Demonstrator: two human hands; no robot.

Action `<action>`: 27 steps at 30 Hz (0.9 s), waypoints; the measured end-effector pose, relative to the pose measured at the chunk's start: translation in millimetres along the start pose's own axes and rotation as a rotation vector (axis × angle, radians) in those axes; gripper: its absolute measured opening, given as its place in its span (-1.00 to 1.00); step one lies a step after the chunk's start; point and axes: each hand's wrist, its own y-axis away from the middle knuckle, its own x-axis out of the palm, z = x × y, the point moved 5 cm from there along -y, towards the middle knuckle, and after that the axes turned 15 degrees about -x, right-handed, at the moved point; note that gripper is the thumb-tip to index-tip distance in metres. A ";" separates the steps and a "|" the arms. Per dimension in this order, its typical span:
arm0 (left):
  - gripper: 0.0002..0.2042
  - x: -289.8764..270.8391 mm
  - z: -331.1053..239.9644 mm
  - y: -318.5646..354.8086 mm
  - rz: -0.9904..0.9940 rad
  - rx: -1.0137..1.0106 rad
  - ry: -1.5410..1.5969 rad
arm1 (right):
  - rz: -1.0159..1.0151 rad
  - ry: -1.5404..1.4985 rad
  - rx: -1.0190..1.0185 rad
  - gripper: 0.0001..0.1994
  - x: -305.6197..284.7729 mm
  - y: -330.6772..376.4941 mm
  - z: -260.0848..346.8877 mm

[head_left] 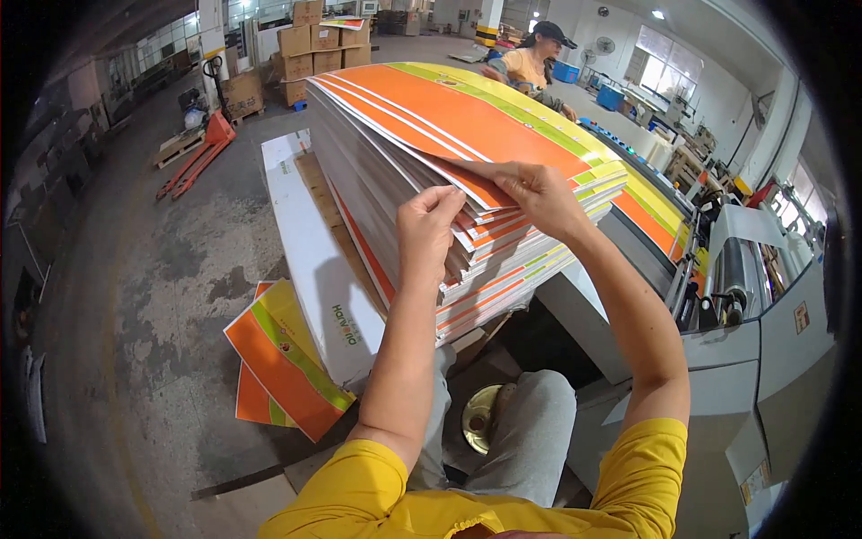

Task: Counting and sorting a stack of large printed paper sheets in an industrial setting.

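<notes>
Currently both hands work at the near edge of a tall stack of printed sheets (pixel 530 117), orange, yellow and green, right in front of the person. Right hand (pixel 539 198): thumb and fingers closed in a pinch on the curled-up edge of the top sheet (pixel 413 112), grey underside showing. Left hand (pixel 426 232): just beside it, thumb and forefinger pinched together at the sheet edges; can't tell how many sheets caught. Layers below sit fanned, uneven. White panel (pixel 301 242) along the stack's left, loose sheets (pixel 292 346) low down at left. Machine (pixel 741 292) on the right. Red pallet jack (pixel 208 148) and cartons (pixel 319 45) behind; co-worker (pixel 525 67) at the stack's far side.
</notes>
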 end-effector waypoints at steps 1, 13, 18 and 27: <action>-0.88 0.9 1.1 -1.4 0.004 0.010 0.016 | 0.047 0.058 0.034 -0.69 1.6 2.1 -3.4; -0.88 3.2 2.0 -0.4 -0.004 0.014 0.032 | 0.238 0.182 0.169 -0.76 4.3 -16.8 11.1; -0.88 2.5 0.2 -1.4 0.032 0.026 0.032 | 0.037 0.304 0.136 -0.80 1.0 -9.7 4.8; -0.89 8.2 0.9 0.3 0.017 0.049 0.035 | -0.220 -0.467 0.324 -0.59 0.5 -2.6 -34.8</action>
